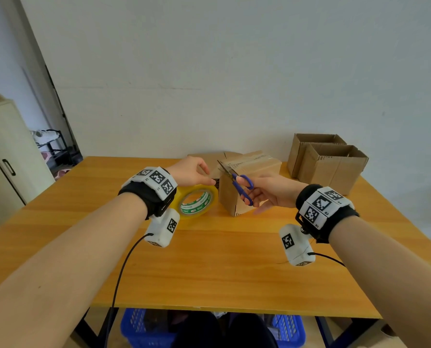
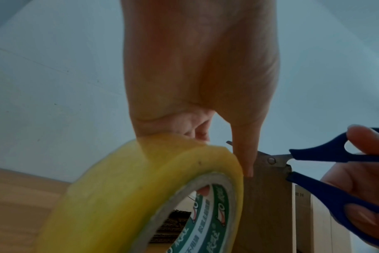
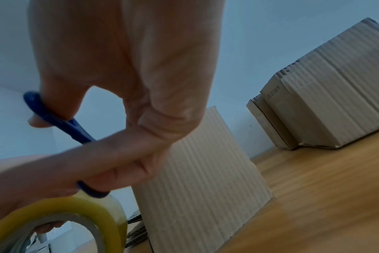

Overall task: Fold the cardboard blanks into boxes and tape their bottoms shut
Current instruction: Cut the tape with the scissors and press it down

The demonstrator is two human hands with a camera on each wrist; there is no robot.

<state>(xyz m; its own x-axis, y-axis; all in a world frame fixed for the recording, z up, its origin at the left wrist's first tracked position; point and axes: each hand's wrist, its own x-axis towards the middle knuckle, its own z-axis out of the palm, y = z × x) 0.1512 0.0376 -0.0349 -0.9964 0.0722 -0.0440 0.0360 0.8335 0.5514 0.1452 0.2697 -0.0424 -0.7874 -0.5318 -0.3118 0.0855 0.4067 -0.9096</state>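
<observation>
A brown cardboard box (image 1: 244, 187) stands mid-table with clear tape across its top. My left hand (image 1: 206, 175) holds the yellow roll of tape (image 1: 196, 203) upright against the box's left side, fingers curled over the roll (image 2: 141, 188) and thumb (image 2: 244, 154) pointing down at the box edge. My right hand (image 1: 249, 194) grips blue-handled scissors (image 1: 243, 188). Their handles (image 2: 327, 157) are spread and the blades are parted at the box's upper left edge, just past the left thumb. In the right wrist view the handle (image 3: 54, 118) sits between thumb and fingers.
Two folded boxes (image 1: 329, 164) with open tops stand at the back right of the wooden table (image 1: 209, 267). Flat cardboard blanks (image 1: 209, 158) lie behind the box against the wall. A blue basket (image 1: 144, 327) sits under the table's front edge. A cabinet (image 1: 6, 159) stands left.
</observation>
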